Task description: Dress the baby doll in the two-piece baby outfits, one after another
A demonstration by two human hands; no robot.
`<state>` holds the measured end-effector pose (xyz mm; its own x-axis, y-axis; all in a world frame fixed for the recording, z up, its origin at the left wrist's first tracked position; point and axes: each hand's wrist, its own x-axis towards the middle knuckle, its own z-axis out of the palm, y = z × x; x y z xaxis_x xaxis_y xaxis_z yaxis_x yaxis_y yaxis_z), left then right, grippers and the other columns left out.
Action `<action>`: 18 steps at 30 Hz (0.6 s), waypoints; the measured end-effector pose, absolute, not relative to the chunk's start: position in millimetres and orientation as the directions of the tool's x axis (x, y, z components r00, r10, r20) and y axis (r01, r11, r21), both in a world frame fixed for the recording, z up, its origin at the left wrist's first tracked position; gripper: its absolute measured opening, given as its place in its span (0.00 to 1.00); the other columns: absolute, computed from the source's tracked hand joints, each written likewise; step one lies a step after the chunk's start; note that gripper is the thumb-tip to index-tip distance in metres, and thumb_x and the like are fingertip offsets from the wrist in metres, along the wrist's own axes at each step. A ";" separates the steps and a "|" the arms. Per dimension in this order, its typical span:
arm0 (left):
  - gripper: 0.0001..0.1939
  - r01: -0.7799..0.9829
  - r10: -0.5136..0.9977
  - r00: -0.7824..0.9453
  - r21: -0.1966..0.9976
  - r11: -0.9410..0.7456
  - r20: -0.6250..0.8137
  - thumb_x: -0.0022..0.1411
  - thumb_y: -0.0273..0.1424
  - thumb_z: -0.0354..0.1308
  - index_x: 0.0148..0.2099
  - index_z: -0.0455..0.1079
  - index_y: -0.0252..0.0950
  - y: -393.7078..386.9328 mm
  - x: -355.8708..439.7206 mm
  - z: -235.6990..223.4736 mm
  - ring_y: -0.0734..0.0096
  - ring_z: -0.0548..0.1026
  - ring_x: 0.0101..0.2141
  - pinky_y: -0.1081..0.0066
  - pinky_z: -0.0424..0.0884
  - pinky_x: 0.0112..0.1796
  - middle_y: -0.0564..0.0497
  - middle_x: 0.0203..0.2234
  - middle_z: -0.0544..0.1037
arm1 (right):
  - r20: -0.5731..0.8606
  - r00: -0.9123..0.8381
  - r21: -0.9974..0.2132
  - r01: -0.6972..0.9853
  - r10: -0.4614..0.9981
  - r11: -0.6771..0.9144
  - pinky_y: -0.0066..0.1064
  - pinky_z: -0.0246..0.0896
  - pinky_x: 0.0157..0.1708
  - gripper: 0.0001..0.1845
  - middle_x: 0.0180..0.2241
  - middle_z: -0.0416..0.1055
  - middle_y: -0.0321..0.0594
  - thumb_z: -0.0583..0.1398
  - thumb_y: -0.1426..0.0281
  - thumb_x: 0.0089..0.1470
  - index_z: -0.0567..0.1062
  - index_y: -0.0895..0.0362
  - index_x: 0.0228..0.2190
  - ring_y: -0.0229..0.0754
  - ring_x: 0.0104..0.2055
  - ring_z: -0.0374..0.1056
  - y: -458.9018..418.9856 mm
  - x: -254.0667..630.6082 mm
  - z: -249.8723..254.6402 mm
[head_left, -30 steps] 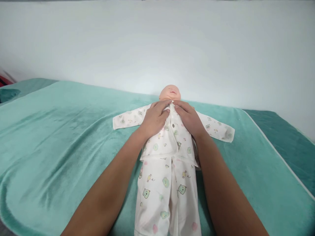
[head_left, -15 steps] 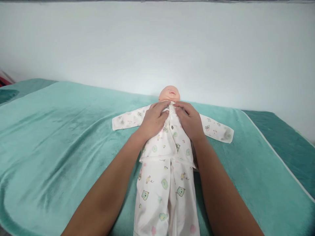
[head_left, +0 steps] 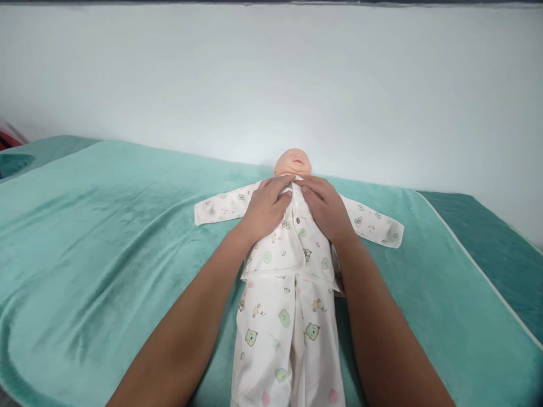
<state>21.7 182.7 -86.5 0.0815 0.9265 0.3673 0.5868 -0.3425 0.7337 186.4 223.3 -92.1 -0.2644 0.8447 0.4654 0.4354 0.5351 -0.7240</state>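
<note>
A baby doll (head_left: 293,162) lies on its back, head away from me and both arms out to the sides. It wears a white printed baby shirt (head_left: 292,249) and matching trousers (head_left: 286,339). On the left side of the chest, my left hand (head_left: 270,204) has its fingers closed on the shirt's front edge just below the collar. My right hand (head_left: 324,204) does likewise on the right side, its fingertips meeting the left ones at the neckline. A dark snap shows on the shirt front below the hands. What lies under the fingertips is hidden.
A light green plush blanket (head_left: 127,226) spreads beneath the doll, over a darker green cover (head_left: 479,237) at the right. Behind the doll's head rises a white wall (head_left: 271,79). Something red (head_left: 7,140) shows at the far left edge.
My right fingertips have moved slightly left, against the left fingertips at the neckline. The left hand stays in place on the shirt, and the doll lies as before.
</note>
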 end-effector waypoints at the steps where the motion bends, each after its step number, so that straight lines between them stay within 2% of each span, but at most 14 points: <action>1: 0.24 0.585 0.927 0.084 0.735 -0.344 0.367 0.70 0.32 0.45 0.65 0.66 0.43 182.4 21.7 -86.3 0.62 0.61 0.66 0.58 0.57 0.66 0.53 0.64 0.69 | 0.456 -0.267 -0.730 0.434 0.849 0.528 0.48 0.52 0.66 0.17 0.55 0.74 0.39 0.53 0.64 0.63 0.81 0.48 0.44 0.47 0.62 0.63 223.4 186.9 -92.0; 6: 0.23 0.571 0.917 0.100 0.732 -0.371 0.386 0.70 0.32 0.45 0.64 0.66 0.43 181.9 20.1 -86.7 0.62 0.61 0.66 0.58 0.56 0.66 0.54 0.64 0.69 | 0.425 -0.230 -0.811 0.334 0.876 0.481 0.47 0.51 0.66 0.16 0.58 0.72 0.38 0.57 0.62 0.60 0.80 0.48 0.46 0.47 0.64 0.63 217.5 189.1 -93.8; 9: 0.22 0.537 0.902 0.093 0.741 -0.402 0.422 0.71 0.33 0.46 0.63 0.67 0.41 180.8 18.6 -88.6 0.64 0.63 0.64 0.60 0.57 0.65 0.52 0.63 0.71 | 0.393 -0.157 -0.870 0.256 0.906 0.422 0.46 0.54 0.65 0.16 0.57 0.73 0.39 0.59 0.62 0.58 0.80 0.50 0.46 0.47 0.62 0.65 205.3 189.5 -94.4; 13: 0.18 0.437 0.896 0.000 0.806 -0.400 0.445 0.70 0.34 0.49 0.57 0.72 0.40 173.8 17.2 -90.5 0.64 0.70 0.59 0.62 0.62 0.62 0.49 0.57 0.76 | 0.341 -0.003 -0.913 0.238 0.940 0.332 0.44 0.62 0.58 0.15 0.51 0.76 0.41 0.59 0.63 0.58 0.79 0.52 0.44 0.47 0.54 0.70 180.3 191.3 -93.2; 18: 0.09 0.378 0.879 -0.060 0.826 -0.419 0.473 0.67 0.33 0.54 0.43 0.75 0.41 155.7 16.5 -87.8 0.64 0.74 0.52 0.63 0.67 0.56 0.51 0.48 0.80 | 0.428 0.066 -0.843 0.388 0.902 0.371 0.37 0.65 0.43 0.05 0.38 0.75 0.38 0.59 0.65 0.57 0.75 0.52 0.33 0.43 0.39 0.70 149.5 198.3 -79.5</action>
